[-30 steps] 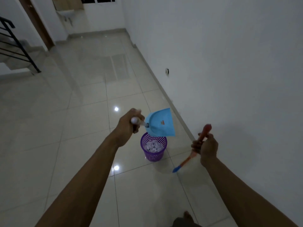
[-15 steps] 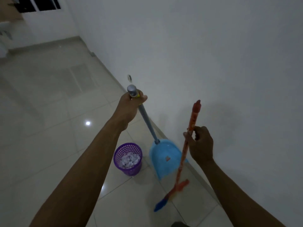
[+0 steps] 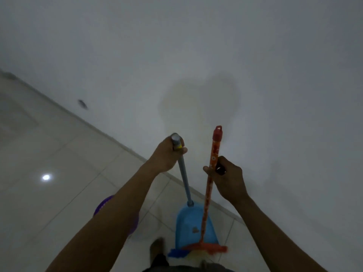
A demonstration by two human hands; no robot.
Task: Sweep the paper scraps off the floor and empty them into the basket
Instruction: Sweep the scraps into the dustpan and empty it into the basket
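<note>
Our left hand (image 3: 167,154) grips the blue plastic dustpan (image 3: 188,222) by its grey pole; our right hand (image 3: 229,181) clasps the orange patterned broom (image 3: 207,203).

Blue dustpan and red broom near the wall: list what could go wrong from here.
1. The purple plastic basket sits mostly hidden behind the left forearm; a blind step or swing might tip it.
2. The red patterned broom, held by the right hand, has its head across the mouth of the blue plastic dustpan beside a foot; stepping forward could snag it.
</note>
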